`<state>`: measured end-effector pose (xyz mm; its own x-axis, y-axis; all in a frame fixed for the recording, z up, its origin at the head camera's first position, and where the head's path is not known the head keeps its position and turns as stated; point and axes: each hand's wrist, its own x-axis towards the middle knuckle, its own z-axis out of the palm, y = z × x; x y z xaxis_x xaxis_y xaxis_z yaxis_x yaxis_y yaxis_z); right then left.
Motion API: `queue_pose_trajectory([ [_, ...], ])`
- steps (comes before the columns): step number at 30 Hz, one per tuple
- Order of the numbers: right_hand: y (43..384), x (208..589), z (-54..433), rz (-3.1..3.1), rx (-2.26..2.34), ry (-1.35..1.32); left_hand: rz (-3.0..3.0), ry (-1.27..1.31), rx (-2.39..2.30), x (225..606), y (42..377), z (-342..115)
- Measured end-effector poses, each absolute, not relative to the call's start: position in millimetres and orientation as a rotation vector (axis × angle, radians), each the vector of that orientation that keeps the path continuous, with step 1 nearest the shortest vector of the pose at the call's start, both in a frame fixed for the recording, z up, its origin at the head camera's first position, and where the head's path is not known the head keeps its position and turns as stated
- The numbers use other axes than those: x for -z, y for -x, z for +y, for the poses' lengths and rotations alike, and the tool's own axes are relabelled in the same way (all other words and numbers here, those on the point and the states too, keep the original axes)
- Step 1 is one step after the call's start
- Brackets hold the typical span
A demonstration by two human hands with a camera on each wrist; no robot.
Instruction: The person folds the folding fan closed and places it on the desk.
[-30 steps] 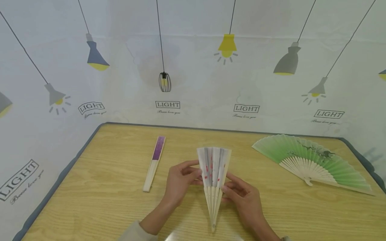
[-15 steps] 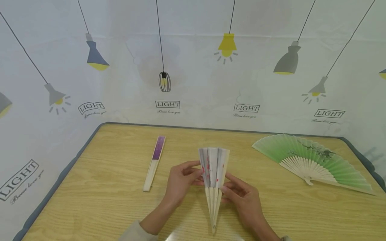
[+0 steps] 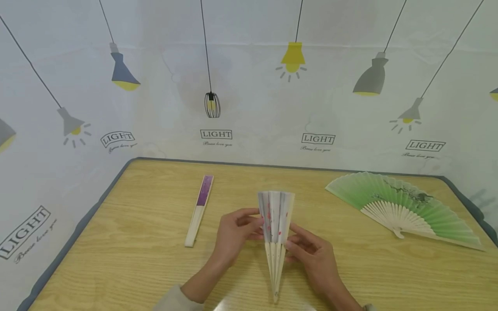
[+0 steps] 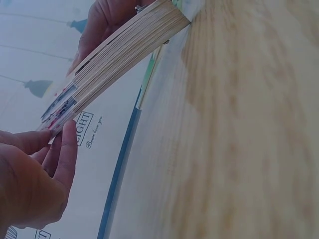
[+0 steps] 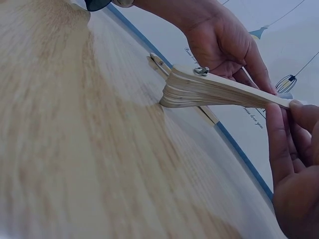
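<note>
White and grey with red marks above pale wooden ribs (image 3: pixel 274 263), the narrowly spread folding fan (image 3: pixel 275 216) is seen in the head view between both hands, over the wood-grain counter (image 3: pixel 136 263). Its narrow end is turned toward the person and its wide end away. Its left edge is pinched by the left hand (image 3: pixel 232 235), its right edge by the right hand (image 3: pixel 316 259), which is placed nearer the narrow end. To its left a slim purple-and-cream closed fan (image 3: pixel 199 211) is laid; to its right, well apart, a spread green fan (image 3: pixel 412 211).

In the left wrist view, the wide end is gripped by the left thumb and fingers, the narrow end being pointed away from that hand.

In the right wrist view, the fan's side is pinched by the right hand; the silvery metal pivot (image 5: pixel 202 71) is shown at the narrow end. Whether the counter is touched there cannot be told.
</note>
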<state>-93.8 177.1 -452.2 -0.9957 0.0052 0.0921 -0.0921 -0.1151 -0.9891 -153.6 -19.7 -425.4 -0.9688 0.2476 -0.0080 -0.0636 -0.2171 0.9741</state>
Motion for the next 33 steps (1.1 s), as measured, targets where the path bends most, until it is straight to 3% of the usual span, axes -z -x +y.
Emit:
queue_pose_trajectory([
  [33,94.3,456.4,179.2,-2.071,-2.34,-0.199,1.841,-0.26,-2.278,425.2,151.3,-16.1],
])
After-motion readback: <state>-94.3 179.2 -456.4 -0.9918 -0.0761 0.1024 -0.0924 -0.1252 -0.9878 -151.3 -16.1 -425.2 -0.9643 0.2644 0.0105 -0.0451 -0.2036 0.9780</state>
